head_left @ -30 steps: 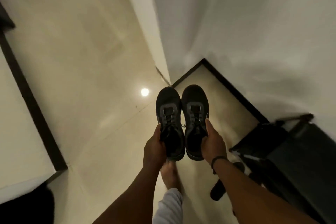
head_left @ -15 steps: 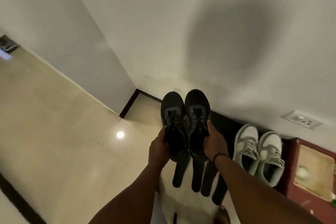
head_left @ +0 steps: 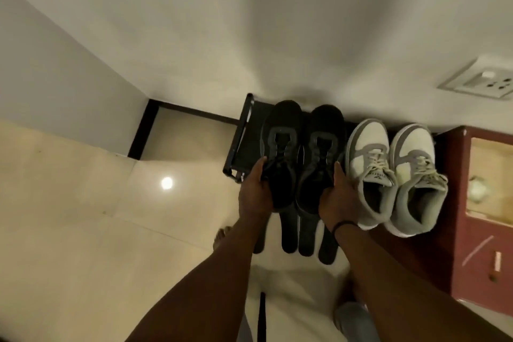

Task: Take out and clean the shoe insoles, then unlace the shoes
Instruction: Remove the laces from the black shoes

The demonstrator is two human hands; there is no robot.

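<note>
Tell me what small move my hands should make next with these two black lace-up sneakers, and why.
Probably lower them onto the black rack. Left hand and right hand each hold a black lace-up sneaker over its free part beside the white-and-grey sneakers.

Two black shoes (head_left: 302, 155) are held side by side at frame centre, toes toward the wall; four dark insoles (head_left: 305, 236) are seen just below them.

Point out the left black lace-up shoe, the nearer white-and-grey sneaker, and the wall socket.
left black lace-up shoe (head_left: 280, 130): head view, toe upper.
white-and-grey sneaker beside the black pair (head_left: 367, 141): head view, toe cap.
white wall socket (head_left: 484, 83): head view, faceplate.
</note>
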